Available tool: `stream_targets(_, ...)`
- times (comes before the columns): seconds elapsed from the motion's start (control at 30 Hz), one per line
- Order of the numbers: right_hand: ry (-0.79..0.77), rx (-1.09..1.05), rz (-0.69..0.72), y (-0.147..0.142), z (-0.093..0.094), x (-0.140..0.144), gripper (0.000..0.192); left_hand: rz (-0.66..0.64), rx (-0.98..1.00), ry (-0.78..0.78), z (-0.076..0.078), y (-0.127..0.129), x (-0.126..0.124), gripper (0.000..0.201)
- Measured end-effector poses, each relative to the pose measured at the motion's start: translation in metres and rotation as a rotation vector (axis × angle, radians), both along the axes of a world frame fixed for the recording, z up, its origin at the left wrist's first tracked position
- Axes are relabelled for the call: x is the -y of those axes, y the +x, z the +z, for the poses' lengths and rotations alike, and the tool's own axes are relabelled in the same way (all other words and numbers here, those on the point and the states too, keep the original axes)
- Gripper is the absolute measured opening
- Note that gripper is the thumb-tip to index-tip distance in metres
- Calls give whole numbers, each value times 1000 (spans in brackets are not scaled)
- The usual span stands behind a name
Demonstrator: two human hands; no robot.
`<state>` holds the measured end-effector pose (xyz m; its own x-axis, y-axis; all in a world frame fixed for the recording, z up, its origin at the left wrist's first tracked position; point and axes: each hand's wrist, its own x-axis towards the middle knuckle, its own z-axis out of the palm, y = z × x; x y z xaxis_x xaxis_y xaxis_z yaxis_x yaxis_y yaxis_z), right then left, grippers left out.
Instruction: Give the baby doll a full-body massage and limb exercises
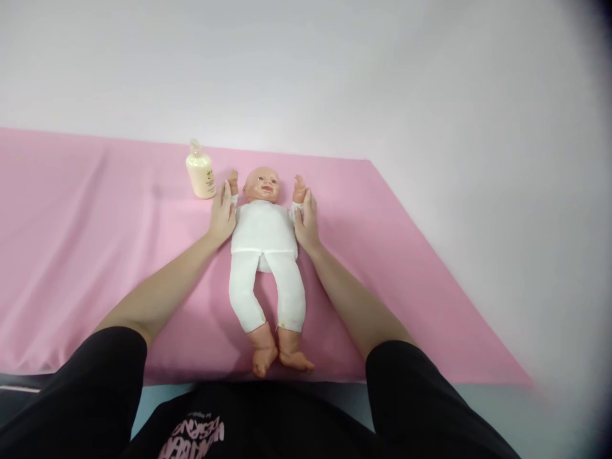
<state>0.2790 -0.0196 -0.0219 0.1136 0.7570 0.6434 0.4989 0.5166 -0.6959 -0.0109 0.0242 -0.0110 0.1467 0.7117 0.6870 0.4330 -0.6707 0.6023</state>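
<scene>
A baby doll (264,229) with white cloth on its torso and legs lies face up, its head away from me and its bare feet towards me. Both its forearms are raised beside the head. On the left, my left hand (222,215) is closed around the doll's arm, below the small doll hand; my thumb is mostly hidden. My right hand (307,222) holds the other arm, with its thumb on the inner side and its fingers along the outer side. A pump bottle (201,175) of pale yellow liquid stands just left of the doll's head.
The doll and bottle rest on a table covered with a pink cloth (382,255), creased at the left. Its near edge runs just past the doll's feet, close to my body. A plain pale wall or floor surface (306,76) lies beyond the far edge.
</scene>
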Motion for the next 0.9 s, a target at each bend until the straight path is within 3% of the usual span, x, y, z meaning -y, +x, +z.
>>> stream_targets(0.27, -77, -61, 47, 9, -8, -12, 71, 34, 53, -112, -10, -6, -14, 64)
stream_targets(0.57, -321, 64, -104, 15, 3, -2, 50, 168, -142, -359, -2, -10, -9, 60)
stream_targets(0.73, -196, -11, -70, 13, -5, -7, 55, 35, 57, -218, -8, -7, -11, 66)
stream_targets(0.9, -48, -54, -79, 10, -8, -7, 80, 78, 138, -22, -4, -3, -3, 82)
